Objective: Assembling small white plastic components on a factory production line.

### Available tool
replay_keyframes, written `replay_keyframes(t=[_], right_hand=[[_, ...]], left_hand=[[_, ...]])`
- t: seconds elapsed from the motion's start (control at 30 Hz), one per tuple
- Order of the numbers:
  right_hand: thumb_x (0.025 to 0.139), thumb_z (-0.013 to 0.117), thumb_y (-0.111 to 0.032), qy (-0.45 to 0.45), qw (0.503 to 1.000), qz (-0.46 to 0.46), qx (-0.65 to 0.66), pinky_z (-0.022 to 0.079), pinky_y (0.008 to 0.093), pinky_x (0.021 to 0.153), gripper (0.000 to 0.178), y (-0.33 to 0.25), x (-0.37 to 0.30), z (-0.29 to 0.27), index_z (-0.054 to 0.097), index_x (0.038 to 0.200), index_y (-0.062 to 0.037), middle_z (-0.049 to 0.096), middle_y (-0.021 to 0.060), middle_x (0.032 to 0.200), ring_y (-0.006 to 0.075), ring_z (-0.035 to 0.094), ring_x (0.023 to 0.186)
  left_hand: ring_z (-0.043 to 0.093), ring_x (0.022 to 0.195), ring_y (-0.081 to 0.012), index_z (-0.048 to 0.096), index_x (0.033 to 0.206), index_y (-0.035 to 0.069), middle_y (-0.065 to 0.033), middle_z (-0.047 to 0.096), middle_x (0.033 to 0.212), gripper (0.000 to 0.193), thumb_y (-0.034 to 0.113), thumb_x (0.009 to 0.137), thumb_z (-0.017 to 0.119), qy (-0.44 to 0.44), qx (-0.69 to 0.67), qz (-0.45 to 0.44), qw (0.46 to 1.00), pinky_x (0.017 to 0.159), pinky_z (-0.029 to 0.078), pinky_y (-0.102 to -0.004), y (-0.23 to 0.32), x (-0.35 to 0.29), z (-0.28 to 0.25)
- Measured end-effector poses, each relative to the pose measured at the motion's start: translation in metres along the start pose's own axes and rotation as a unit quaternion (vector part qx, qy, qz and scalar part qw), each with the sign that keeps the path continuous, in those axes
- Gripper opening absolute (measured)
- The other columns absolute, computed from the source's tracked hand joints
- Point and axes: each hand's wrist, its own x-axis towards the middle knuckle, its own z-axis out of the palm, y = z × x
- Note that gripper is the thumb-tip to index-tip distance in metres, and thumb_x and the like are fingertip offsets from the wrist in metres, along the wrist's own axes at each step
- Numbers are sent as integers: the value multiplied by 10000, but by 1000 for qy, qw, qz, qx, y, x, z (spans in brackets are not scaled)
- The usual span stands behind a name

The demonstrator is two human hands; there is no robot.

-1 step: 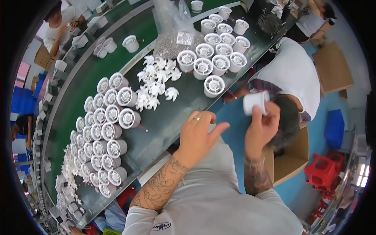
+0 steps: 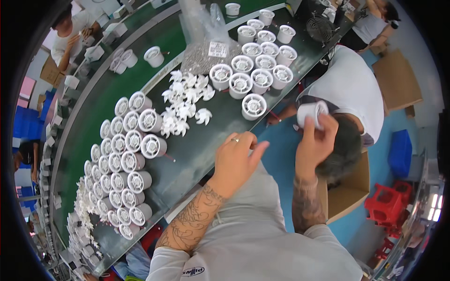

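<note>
My right hand [image 2: 318, 140] is raised off the table's near edge, thumb and fingers closed on a white round fan housing [image 2: 312, 114]. Its ribbed face is partly turned up towards me. Over the table edge hovers my left hand [image 2: 238, 161], wearing a ring, its fingers loosely bent and thumb spread away; the fingertips are partly hidden and nothing shows in it. Closest to both hands on the table is a fan housing [image 2: 254, 107] with a red lead. A pile of white fan blades [image 2: 185, 100] lies further left.
Rows of fan housings [image 2: 132, 161] cover the left of the green table [image 2: 187, 157], and another group [image 2: 261, 80] stands at the back right. A clear bag of small parts [image 2: 208, 58] lies between. A co-worker [image 2: 347, 89] bends low beside my right hand, above an open carton [image 2: 347, 199].
The housing in my right hand has tilted, so its ribbed face now shows more. My right hand has shifted slightly right; my left hand has hardly moved.
</note>
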Motion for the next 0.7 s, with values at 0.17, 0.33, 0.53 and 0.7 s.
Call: replay_keyframes(t=[0.17,0.33,0.53,0.7], right_hand=[[788,736,-131,47,980,-84,-177,480,328,762,221,99,112,63,654,928,19,637,123,919,232,611,846],[816,690,-106,-89,981,-84,-150,497,337,804,186,158,176,102,679,963,8,660,171,993,297,647,896],[936,582,-110,-192,981,0,-3,462,273,917,254,184,188,117,657,1134,31,681,123,1135,174,628,1014],[945,558,-75,-58,991,74,100,470,248,856,196,44,139,83,658,1096,1,670,72,1027,131,610,955]], left_hand=[[582,642,-242,597,771,89,-40,605,671,171,195,794,729,-42,137,36,989,551,466,-378,-23,37,30],[581,646,-235,590,714,98,-40,578,650,190,200,780,736,-30,172,28,984,548,469,-367,-31,56,44],[579,705,-258,589,735,89,-57,584,695,143,149,771,713,-17,101,55,993,607,476,-383,-48,74,55],[568,779,-282,581,829,59,-76,579,802,105,99,770,659,-42,51,66,996,672,486,-403,-55,62,48]])
